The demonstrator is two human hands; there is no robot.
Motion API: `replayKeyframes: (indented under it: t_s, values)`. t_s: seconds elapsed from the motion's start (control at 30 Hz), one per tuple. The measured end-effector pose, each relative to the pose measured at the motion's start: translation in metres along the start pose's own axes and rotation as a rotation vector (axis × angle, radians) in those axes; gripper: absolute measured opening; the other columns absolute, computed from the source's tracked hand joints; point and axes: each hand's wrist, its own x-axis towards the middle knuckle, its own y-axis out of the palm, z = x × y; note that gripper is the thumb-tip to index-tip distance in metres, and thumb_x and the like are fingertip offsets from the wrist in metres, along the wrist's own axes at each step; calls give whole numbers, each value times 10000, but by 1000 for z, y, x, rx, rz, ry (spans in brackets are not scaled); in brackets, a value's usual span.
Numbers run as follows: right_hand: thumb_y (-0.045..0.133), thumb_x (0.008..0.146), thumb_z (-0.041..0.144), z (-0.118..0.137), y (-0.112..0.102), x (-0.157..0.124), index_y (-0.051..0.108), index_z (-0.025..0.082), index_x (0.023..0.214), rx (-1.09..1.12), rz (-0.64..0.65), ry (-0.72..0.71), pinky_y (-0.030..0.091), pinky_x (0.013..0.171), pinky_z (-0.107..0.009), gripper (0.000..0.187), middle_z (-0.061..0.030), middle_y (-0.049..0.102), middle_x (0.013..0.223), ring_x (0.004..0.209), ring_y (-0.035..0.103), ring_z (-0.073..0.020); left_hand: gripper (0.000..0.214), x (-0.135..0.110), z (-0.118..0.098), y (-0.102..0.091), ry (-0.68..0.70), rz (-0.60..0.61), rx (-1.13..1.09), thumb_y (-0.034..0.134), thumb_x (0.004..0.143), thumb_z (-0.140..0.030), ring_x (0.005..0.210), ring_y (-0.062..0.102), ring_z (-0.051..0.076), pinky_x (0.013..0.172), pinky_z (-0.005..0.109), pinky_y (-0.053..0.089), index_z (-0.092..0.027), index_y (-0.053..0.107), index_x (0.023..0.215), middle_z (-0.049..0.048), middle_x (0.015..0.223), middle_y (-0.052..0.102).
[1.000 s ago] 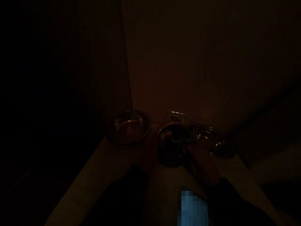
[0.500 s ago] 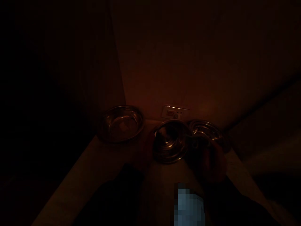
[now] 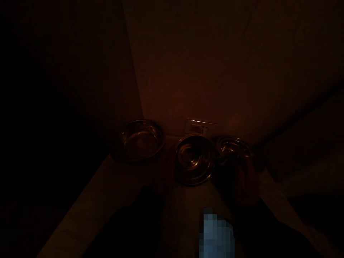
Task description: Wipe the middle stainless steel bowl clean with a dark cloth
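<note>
The view is very dark. A round shiny metal bowl (image 3: pixel 199 175) is in the middle, its inside facing me. My left hand (image 3: pixel 164 175) is at the bowl's left rim and appears to grip it; its fingers are mostly lost in shadow. To the right, my right hand (image 3: pixel 247 182) is closed, with a thin utensil (image 3: pixel 222 157) reaching from it towards the bowl's right rim. I cannot make out the utensil's kind. Behind that hand lies a shiny metal dish (image 3: pixel 232 143), partly covered by it.
A wider metal basin (image 3: pixel 138 157) stands at the left back of the pale counter (image 3: pixel 77 211), with a small pale patch inside. A socket plate (image 3: pixel 200 126) is on the wall behind the bowl. A blurred pale blue patch (image 3: pixel 218 236) shows at the bottom.
The bowl has turned slightly, so more of its ringed inside shows. My right hand and the utensil have moved slightly right, away from the bowl. The picture is darker.
</note>
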Motion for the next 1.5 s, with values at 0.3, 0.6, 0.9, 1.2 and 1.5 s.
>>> replayKeyframes:
  t_s: [0.3,0.6,0.9,1.2,1.5]
  values:
    - [499,870,198,7,-14,9,522,255,1262,-234,98,-513,482,793,-490,397,-128,612,1146,981,588,-320,458,-1,-9,0,4,47,-66,262,954,-378,1201,553,195,1032,335,431,-219,557,1266,39,1279,620]
    - [529,840,163,27,1,2,535,131,1271,-302,581,-594,511,802,-444,432,-123,621,1209,957,550,-281,440,-4,-4,-2,58,40,3,314,939,-362,1263,498,193,1110,346,335,-194,554,1267,64,1329,579]
    - [455,861,102,39,-14,16,475,208,1335,-412,261,-712,475,743,-456,487,-164,607,1170,910,548,-300,435,-3,-1,0,-7,14,-88,311,943,-369,1229,529,198,1075,351,384,-187,574,1238,69,1295,606]
    - [546,815,214,37,-6,7,502,112,1293,-332,688,-585,488,856,-443,491,-137,600,1239,1025,547,-287,430,-6,-7,-2,88,56,-116,321,943,-396,1196,556,189,1042,322,421,-230,587,1236,34,1267,629]
    - [483,892,184,25,-5,16,616,177,1170,-336,648,-777,302,1041,-589,308,-104,630,1234,1178,539,-279,401,-6,-6,-1,61,-2,-117,366,932,-372,1177,570,212,1037,357,421,-213,613,1205,50,1238,647]
